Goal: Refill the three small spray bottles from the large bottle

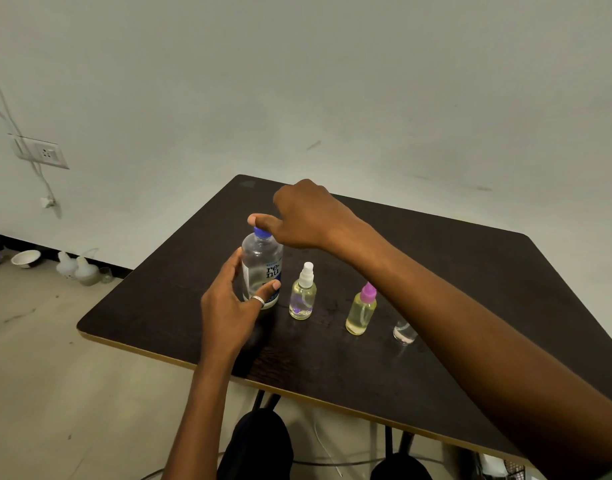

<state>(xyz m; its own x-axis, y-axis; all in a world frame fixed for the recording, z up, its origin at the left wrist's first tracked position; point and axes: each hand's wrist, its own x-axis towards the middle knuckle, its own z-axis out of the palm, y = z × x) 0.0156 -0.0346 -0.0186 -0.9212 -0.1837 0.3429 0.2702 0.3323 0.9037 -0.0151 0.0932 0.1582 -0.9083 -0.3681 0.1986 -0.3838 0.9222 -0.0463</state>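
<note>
Blue cap (262, 232) tops upright large bottle (262, 271), frame centre; right hand (303, 218) pinches cap from above, left hand (233, 303) grasps body.

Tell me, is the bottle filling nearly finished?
No, just starting. The left hand steadies the large bottle while the right hand works its blue cap. The white-topped bottle, pink-topped bottle and third small bottle wait, visible tops on.

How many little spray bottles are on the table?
3: the white-capped bottle beside the large bottle, the pink-capped bottle in the middle, and a third bottle partly hidden behind the right arm.
</note>
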